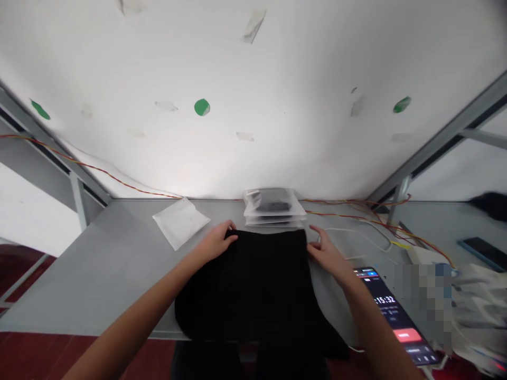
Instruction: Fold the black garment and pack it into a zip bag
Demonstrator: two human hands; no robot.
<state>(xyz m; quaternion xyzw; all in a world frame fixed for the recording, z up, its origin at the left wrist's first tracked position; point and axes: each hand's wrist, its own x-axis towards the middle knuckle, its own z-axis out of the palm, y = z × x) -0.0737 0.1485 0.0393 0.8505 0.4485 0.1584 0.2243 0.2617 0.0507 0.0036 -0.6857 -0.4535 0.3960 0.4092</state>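
A black garment (253,285) lies spread on the grey table in front of me, its straight edge at the far side and its lower part hanging over the near edge. The cloth is too dark to tell its exact kind. At its far left corner, my left hand (217,241) pinches the fabric, thumb on top. My right hand (325,252) is beside the far right corner, thumb and forefinger apart, fingertips at the cloth's edge. Just beyond the garment is a stack of frosted plastic bags (273,208) with dark contents.
A flat white bag (181,222) lies on the grey table (99,274) at left. Under my right forearm is a lit phone (396,311). Red-yellow wires (119,182) run along the wall, a white cable (372,232) at right. Another phone (483,252) and white bundled items (481,306) sit far right.
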